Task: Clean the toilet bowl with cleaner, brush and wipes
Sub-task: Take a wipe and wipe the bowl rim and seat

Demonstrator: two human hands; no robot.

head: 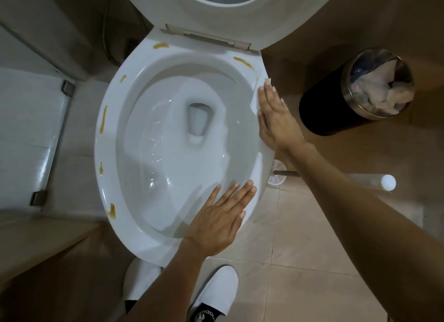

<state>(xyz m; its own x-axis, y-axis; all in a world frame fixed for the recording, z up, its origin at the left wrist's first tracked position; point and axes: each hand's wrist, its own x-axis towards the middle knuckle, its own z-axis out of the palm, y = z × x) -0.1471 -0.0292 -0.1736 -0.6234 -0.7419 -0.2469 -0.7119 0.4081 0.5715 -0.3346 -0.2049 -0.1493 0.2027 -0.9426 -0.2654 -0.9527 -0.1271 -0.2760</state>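
The white toilet bowl [108, 139] fills the middle, its seat and lid [216, 16] raised at the top. Yellow-brown smears [103, 120] dot the rim on the left and back. A white wipe [255, 98] lies along the right rim. My right hand [276, 120] presses flat on that wipe with straight fingers. My left hand [221, 218] rests flat on the front right rim, fingers straight. A toilet brush [276, 175] in its holder stands on the floor right of the bowl, partly hidden by my right arm.
A black bin [331, 112] with a metal rim, holding crumpled white paper, stands at the right. A white-capped bottle [386, 182] lies behind my right arm. My white shoe [216, 290] is on the tiled floor below the bowl. A glass panel [31, 134] borders the left.
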